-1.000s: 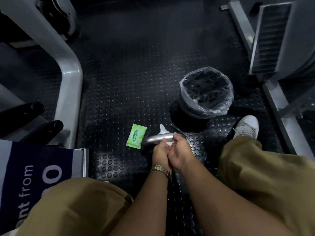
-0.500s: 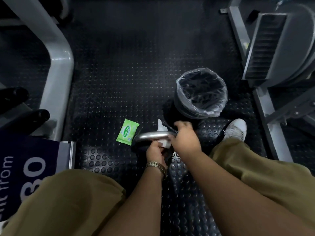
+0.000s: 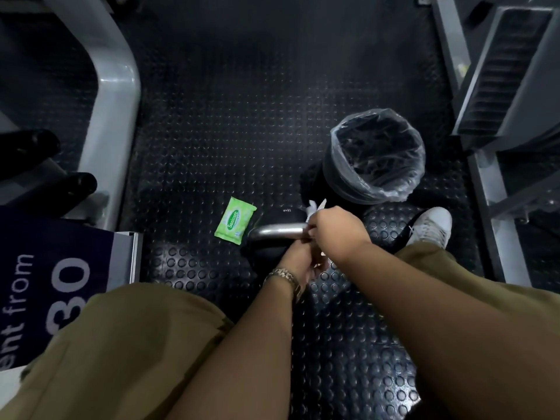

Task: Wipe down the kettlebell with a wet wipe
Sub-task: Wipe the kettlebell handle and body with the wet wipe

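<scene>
So, closest to the camera you've got both legs in khaki trousers (image 3: 121,344), with the two bare forearms reaching out between the knees toward the studded rubber floor (image 3: 227,131).

The left hand (image 3: 298,262), the one with a gold watch (image 3: 283,275) on the wrist, sits just below the right end of the handle with its fingers curled in. It's tucked under the other hand, so honestly I can't tell if that grip has hold of the handle, the wipe, or nothing.

The right hand (image 3: 336,225) is just above it, and its grip is clenched around the wet wipe (image 3: 313,207), pressing it onto the right end of the handle. White corners of the wipe poke out past the knuckles on the far side.

The kettlebell (image 3: 278,231) stands on the floor right under both hands. The shiny silver handle runs off to the left of the grip, bare and uncovered, and the black body sits below it.

Just left of the handle lies a green Sanicare wipes pack (image 3: 235,220), flat on the floor. A white sneaker (image 3: 430,225) is off to the right.

Beyond the hands stands a black trash bin (image 3: 375,189) with a clear plastic liner. A blue sign (image 3: 54,268) reading "30" and a grey machine frame (image 3: 118,116) sit on the left.
</scene>
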